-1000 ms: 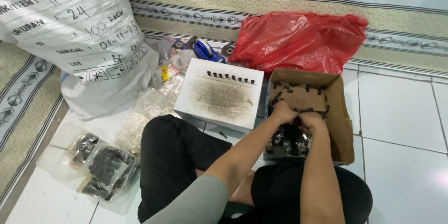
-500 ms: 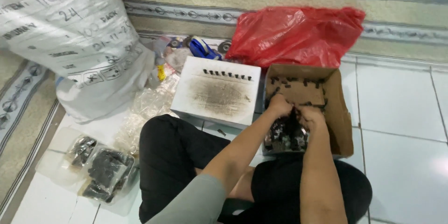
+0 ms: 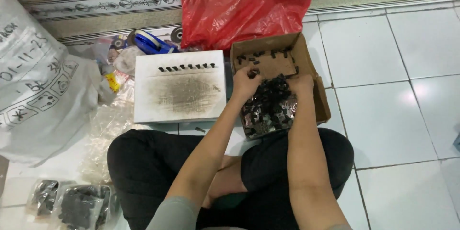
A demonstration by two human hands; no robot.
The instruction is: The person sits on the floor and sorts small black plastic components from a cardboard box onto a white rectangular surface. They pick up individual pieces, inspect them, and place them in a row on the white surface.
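Note:
A brown cardboard box (image 3: 314,74) lies open on the tiled floor in front of my crossed legs, holding a heap of small black parts (image 3: 268,108). My left hand (image 3: 245,80) is inside the box at its left side, fingers pinched on a few black parts. At the right side of the heap my right hand (image 3: 303,85) rests with its fingers curled into the parts. Left of the box lies a white foam board (image 3: 179,89), smudged dark in the middle, with a row of several small black parts (image 3: 187,67) standing along its far edge.
A red plastic bag (image 3: 247,5) lies behind the box. A big white sack (image 3: 36,86) stands at the left. Clear bags of black parts (image 3: 72,203) lie at the lower left. A blue tape dispenser (image 3: 148,43) lies behind the foam board, by a patterned carpet edge.
The view has shifted and moved closer. My left hand has moved a little up and left inside the box; my right hand stays on the heap.

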